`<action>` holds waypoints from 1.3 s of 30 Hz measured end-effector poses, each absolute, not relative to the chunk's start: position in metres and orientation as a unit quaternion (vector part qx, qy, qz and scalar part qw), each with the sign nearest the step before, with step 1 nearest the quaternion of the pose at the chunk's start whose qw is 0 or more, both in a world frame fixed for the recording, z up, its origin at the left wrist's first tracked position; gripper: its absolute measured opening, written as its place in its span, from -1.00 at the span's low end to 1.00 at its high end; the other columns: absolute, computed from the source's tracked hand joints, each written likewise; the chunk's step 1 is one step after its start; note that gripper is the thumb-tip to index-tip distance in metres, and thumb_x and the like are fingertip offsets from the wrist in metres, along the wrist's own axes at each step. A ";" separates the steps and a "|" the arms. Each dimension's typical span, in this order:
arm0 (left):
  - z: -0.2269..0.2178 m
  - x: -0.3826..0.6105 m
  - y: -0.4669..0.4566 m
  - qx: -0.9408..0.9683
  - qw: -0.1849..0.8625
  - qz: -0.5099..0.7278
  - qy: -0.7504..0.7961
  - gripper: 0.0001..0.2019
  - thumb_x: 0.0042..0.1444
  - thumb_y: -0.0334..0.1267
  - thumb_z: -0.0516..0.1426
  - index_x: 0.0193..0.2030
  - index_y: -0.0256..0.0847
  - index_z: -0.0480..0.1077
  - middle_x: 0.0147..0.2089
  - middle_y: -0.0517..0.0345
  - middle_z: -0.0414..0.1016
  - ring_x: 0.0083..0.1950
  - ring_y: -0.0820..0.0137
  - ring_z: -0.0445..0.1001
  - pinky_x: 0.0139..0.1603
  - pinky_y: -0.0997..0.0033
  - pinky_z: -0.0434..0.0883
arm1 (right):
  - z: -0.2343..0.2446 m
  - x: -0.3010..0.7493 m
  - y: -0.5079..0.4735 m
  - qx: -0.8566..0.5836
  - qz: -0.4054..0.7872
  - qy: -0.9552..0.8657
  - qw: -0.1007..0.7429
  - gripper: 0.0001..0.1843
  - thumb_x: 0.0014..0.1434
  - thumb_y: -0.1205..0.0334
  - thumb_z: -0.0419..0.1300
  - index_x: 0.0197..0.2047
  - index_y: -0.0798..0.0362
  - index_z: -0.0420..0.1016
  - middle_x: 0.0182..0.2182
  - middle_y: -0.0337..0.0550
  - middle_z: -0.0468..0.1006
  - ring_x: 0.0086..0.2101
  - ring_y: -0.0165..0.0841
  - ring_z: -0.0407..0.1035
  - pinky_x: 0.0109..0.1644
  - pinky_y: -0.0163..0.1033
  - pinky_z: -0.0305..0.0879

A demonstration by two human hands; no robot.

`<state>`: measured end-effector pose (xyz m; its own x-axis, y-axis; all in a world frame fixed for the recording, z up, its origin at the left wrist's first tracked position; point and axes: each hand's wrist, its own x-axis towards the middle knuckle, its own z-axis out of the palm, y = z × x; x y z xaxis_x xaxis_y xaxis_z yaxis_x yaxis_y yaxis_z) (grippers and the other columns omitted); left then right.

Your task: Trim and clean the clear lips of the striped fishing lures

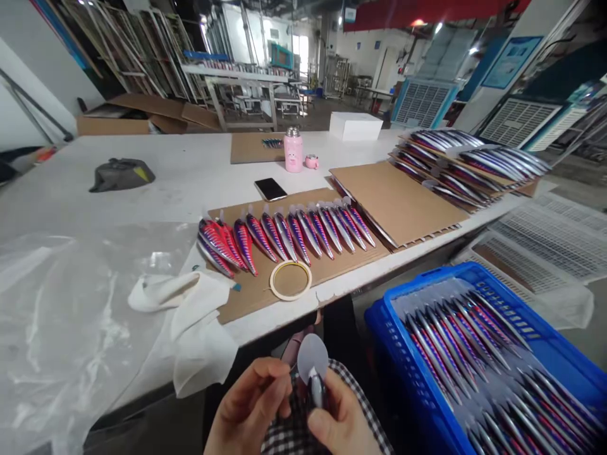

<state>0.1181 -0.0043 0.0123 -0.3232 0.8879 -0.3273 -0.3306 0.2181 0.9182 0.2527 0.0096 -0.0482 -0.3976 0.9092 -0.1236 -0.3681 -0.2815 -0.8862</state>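
Note:
My right hand [342,422] is closed round a fishing lure [315,387] with a clear round lip, held upright below the table edge. My left hand [247,407] pinches at the lure's lip from the left, fingers curled. On the table ahead, a cardboard sheet [246,297] carries a row of several red, purple and silver lures [284,237] and a roll of tape [291,280]. A blue crate [379,316] at my right is full of the same lures [474,354].
A white cloth [190,316] and clear plastic sheeting [61,316] lie at the left. A phone [270,188], a pink bottle [293,150], a bare cardboard sheet [398,199] and stacked lure trays [465,164] lie farther back and right. A white box [355,125] stands at the far edge.

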 end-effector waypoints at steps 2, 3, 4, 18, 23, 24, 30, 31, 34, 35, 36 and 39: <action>0.012 0.121 -0.003 0.243 0.523 0.568 0.588 -0.74 -0.11 0.01 0.32 -0.35 -0.08 0.50 -0.49 0.26 0.47 -0.51 0.46 0.37 -0.43 0.51 0.39 | -0.052 0.251 0.009 -0.326 0.728 -0.406 0.446 -0.28 -0.06 -0.27 0.31 0.08 -0.02 0.46 -0.21 -0.12 0.56 -0.21 -0.18 0.43 -0.08 -0.15 0.32; 0.011 0.123 -0.003 0.241 0.521 0.564 0.593 -0.73 -0.11 0.01 0.32 -0.34 -0.10 0.51 -0.50 0.25 0.49 -0.51 0.45 0.38 -0.44 0.50 0.40 | -0.054 0.251 0.009 -0.327 0.724 -0.410 0.447 -0.30 -0.04 -0.25 0.31 0.09 -0.02 0.44 -0.19 -0.13 0.56 -0.19 -0.18 0.44 -0.07 -0.16 0.33; 0.010 0.125 -0.002 0.240 0.519 0.564 0.596 -0.72 -0.12 0.00 0.33 -0.35 -0.12 0.50 -0.52 0.24 0.49 -0.52 0.45 0.39 -0.45 0.50 0.40 | -0.056 0.252 0.010 -0.333 0.715 -0.423 0.446 -0.32 -0.02 -0.21 0.32 0.10 -0.03 0.43 -0.18 -0.13 0.57 -0.17 -0.17 0.44 -0.07 -0.16 0.34; -0.025 0.125 0.010 0.330 0.514 0.511 0.605 -0.86 -0.04 -0.19 0.28 -0.43 -0.18 0.47 -0.49 0.28 0.46 -0.44 0.49 0.38 -0.39 0.62 0.35 | -0.071 0.262 0.015 -0.472 0.505 -0.602 0.400 -0.35 -0.10 0.42 0.35 0.09 -0.17 0.45 -0.03 -0.16 0.55 -0.03 -0.12 0.39 0.10 -0.08 0.23; -0.016 0.127 0.007 0.369 0.502 0.492 0.607 -0.86 -0.02 -0.16 0.26 -0.40 -0.17 0.49 -0.44 0.25 0.47 -0.38 0.43 0.40 -0.33 0.57 0.36 | -0.058 0.254 0.016 -0.385 0.679 -0.471 0.412 -0.47 -0.04 0.08 0.41 0.03 -0.07 0.50 -0.17 -0.18 0.59 -0.10 -0.15 0.43 0.03 -0.14 0.30; -0.012 0.128 0.007 0.357 0.504 0.491 0.614 -0.85 -0.01 -0.14 0.25 -0.40 -0.17 0.48 -0.47 0.27 0.44 -0.41 0.45 0.37 -0.36 0.58 0.34 | -0.055 0.254 0.017 -0.365 0.704 -0.444 0.416 -0.48 -0.05 0.00 0.41 0.00 -0.06 0.52 -0.22 -0.19 0.59 -0.12 -0.17 0.43 0.01 -0.17 0.30; -0.003 0.128 0.010 0.329 0.523 0.474 0.627 -0.70 0.02 -0.01 0.22 -0.51 -0.21 0.39 -0.61 0.37 0.18 -0.54 0.53 0.13 -0.50 0.60 0.17 | -0.049 0.261 0.022 -0.339 0.745 -0.378 0.434 -0.49 -0.03 -0.03 0.41 -0.02 -0.06 0.53 -0.28 -0.26 0.54 -0.22 -0.30 0.38 -0.09 -0.28 0.26; -0.004 0.127 0.011 0.332 0.527 0.473 0.622 -0.68 0.02 0.00 0.22 -0.52 -0.21 0.39 -0.60 0.36 0.19 -0.53 0.52 0.14 -0.50 0.60 0.17 | -0.050 0.262 0.023 -0.339 0.746 -0.371 0.437 -0.47 -0.03 -0.02 0.42 0.01 -0.06 0.52 -0.27 -0.26 0.54 -0.21 -0.31 0.38 -0.10 -0.29 0.26; -0.003 0.128 0.011 0.346 0.529 0.477 0.611 -0.69 0.03 0.00 0.22 -0.50 -0.21 0.39 -0.54 0.30 0.34 -0.51 0.51 0.24 -0.46 0.59 0.27 | -0.051 0.263 0.023 -0.338 0.747 -0.362 0.445 -0.42 -0.04 -0.04 0.42 0.05 -0.06 0.50 -0.26 -0.25 0.55 -0.21 -0.30 0.36 -0.09 -0.28 0.24; -0.002 0.129 0.010 0.343 0.522 0.486 0.612 -0.71 0.03 -0.02 0.23 -0.47 -0.21 0.41 -0.50 0.27 0.40 -0.50 0.51 0.28 -0.44 0.58 0.31 | -0.051 0.263 0.022 -0.336 0.747 -0.362 0.446 -0.41 -0.05 -0.05 0.42 0.05 -0.05 0.50 -0.25 -0.24 0.54 -0.21 -0.30 0.35 -0.09 -0.27 0.23; -0.001 0.131 0.009 0.336 0.512 0.499 0.613 -0.74 0.04 -0.04 0.23 -0.44 -0.20 0.42 -0.47 0.25 0.45 -0.49 0.50 0.33 -0.42 0.57 0.34 | -0.050 0.263 0.022 -0.336 0.746 -0.361 0.447 -0.39 -0.05 -0.07 0.42 0.05 -0.04 0.50 -0.24 -0.22 0.54 -0.21 -0.29 0.34 -0.09 -0.26 0.23; 0.001 0.135 0.005 0.304 0.499 0.537 0.608 -0.80 0.03 -0.09 0.26 -0.38 -0.17 0.43 -0.46 0.23 0.51 -0.46 0.45 0.43 -0.43 0.56 0.40 | -0.050 0.263 0.020 -0.335 0.748 -0.355 0.449 -0.35 -0.07 -0.09 0.42 0.07 -0.03 0.48 -0.23 -0.20 0.53 -0.21 -0.28 0.33 -0.11 -0.24 0.22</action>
